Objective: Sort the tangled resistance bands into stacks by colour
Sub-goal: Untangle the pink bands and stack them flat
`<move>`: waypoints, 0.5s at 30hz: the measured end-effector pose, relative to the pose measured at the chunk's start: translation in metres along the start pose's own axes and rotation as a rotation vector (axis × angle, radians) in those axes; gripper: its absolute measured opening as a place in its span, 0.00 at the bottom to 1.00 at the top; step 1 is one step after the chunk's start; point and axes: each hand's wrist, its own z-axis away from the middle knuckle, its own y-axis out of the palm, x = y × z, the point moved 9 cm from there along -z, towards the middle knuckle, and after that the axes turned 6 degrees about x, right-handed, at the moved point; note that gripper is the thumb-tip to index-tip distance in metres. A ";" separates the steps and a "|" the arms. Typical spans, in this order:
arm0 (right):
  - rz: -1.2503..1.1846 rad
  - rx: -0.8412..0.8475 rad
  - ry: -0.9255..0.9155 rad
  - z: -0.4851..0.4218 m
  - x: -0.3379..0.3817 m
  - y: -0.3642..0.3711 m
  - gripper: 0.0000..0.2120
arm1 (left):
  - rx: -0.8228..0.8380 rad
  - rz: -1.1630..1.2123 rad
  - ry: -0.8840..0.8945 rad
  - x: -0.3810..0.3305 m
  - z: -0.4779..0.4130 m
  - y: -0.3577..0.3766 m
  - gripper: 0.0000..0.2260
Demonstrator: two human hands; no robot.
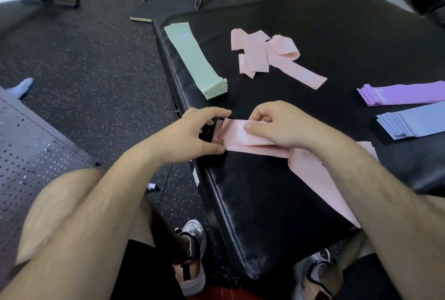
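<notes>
Band (pixel 240 140), pink, in right hand (pixel 279 126); left hand (pixel 192 135) seemingly at end.

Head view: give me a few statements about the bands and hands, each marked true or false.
1. The left hand and right hand both hold a pink band over the black mat. True.
2. The green bands lie tangled. False: they form a neat stack; the loose pink bands are the tangled ones.
3. The purple stack lies beyond the blue stack. True.
4. The blue stack lies next to the green bands. False: it lies at the mat's right side, by the purple stack.
</notes>
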 end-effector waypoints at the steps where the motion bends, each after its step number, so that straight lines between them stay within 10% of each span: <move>1: 0.003 0.000 0.002 0.000 0.001 0.000 0.05 | -0.012 -0.010 0.016 -0.001 0.000 -0.001 0.32; 15: -0.007 0.006 -0.020 -0.002 0.010 0.010 0.05 | -0.067 -0.024 0.133 -0.007 0.003 -0.007 0.21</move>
